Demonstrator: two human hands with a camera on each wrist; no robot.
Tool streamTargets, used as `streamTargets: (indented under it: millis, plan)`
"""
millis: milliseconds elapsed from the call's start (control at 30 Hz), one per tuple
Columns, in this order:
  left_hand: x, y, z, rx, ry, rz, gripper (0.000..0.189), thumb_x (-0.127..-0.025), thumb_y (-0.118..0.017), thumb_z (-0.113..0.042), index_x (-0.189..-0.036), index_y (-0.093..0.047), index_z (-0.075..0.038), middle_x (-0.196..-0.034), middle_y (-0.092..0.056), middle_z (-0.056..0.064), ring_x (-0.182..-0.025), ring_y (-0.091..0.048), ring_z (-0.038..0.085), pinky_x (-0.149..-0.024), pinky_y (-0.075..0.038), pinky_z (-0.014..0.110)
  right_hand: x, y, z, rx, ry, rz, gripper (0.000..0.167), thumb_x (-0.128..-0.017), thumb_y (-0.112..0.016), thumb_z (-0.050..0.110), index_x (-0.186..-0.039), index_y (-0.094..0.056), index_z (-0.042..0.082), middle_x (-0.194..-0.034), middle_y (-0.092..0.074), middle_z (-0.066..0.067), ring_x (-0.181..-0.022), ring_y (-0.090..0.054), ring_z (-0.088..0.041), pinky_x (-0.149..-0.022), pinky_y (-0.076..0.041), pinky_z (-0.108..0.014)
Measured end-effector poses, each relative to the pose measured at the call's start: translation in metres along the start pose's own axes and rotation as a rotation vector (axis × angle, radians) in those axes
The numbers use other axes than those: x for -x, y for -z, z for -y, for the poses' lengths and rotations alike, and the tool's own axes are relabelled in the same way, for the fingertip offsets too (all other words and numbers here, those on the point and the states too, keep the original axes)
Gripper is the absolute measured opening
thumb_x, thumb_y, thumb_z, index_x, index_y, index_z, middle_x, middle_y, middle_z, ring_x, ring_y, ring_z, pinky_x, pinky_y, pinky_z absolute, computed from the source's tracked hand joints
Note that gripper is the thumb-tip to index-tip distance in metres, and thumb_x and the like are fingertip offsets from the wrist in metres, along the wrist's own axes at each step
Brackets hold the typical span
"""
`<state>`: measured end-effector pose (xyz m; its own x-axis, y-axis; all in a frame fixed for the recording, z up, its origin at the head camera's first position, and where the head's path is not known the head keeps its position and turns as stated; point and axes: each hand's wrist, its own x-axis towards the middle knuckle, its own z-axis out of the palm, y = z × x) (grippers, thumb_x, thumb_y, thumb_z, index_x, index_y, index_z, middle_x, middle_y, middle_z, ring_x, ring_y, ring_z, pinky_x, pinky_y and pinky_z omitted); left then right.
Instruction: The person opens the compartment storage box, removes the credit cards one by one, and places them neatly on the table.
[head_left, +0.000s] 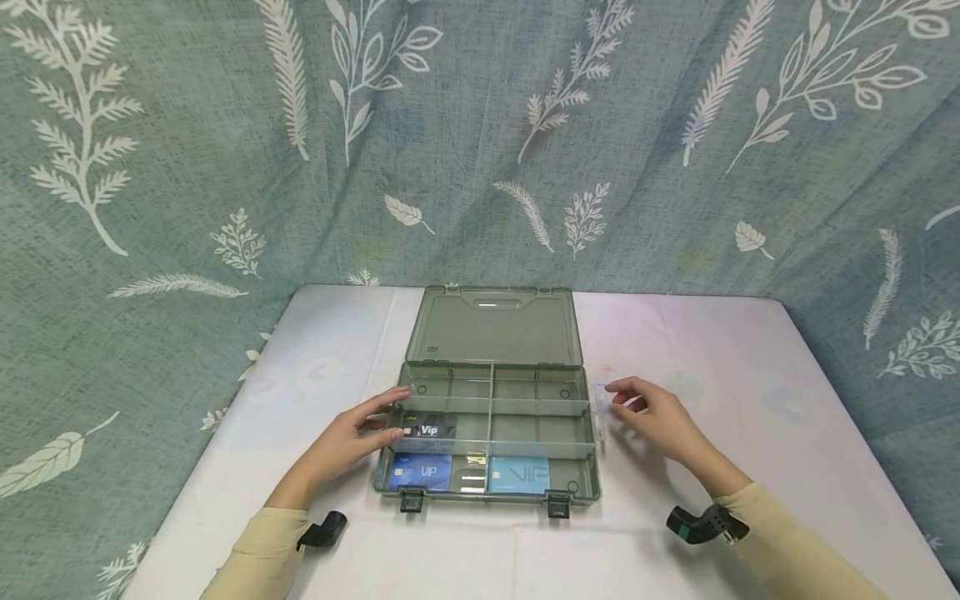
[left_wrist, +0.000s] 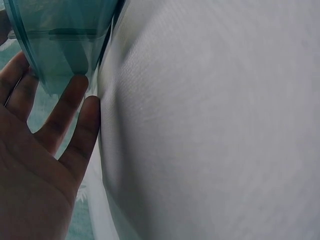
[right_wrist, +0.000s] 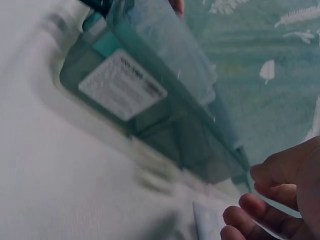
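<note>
A grey-green clear plastic organizer box (head_left: pixel 491 406) lies with its lid (head_left: pixel 497 325) folded back. My left hand (head_left: pixel 347 435) rests at its left wall, thumb and a fingertip over the rim; in the left wrist view the fingers are spread along the wall. Inside are a black Vip card (head_left: pixel 429 427), a dark blue VIP card (head_left: pixel 420 472) and a light blue VIP card (head_left: pixel 519 475). My right hand (head_left: pixel 654 414) is by the right wall, fingers loosely bent. Beside its fingertips is a pale blue card-like piece (right_wrist: pixel 205 220), partly hidden; no grip on it shows.
Two latches (head_left: pixel 558 504) hang off the box's front edge. Whitish dividers (head_left: pixel 540 450) part the compartments. The box stands on a white-covered table (head_left: pixel 465 558), with a leaf-patterned green curtain (head_left: pixel 465 167) behind. A label (right_wrist: pixel 122 85) sticks to the box's underside or wall.
</note>
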<state>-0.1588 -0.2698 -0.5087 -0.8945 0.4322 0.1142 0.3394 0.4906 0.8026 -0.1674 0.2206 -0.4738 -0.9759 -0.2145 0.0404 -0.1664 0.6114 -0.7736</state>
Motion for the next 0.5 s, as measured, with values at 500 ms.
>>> streamTargets:
  millis: [500]
  plan:
    - [-0.001,0.0,0.005,-0.006,-0.012,-0.005,0.058,-0.098,-0.071,-0.022,-0.151,-0.05,-0.012,-0.16,-0.041,0.003,-0.141,-0.044,0.029,-0.107,-0.049,0.05,0.013,-0.008,0.031,-0.029,0.069,0.094,0.025,-0.098,-0.068,0.012,-0.123,-0.068,0.005,-0.095,-0.069,0.0,-0.084,-0.066,-0.016,-0.068,-0.057,-0.027]
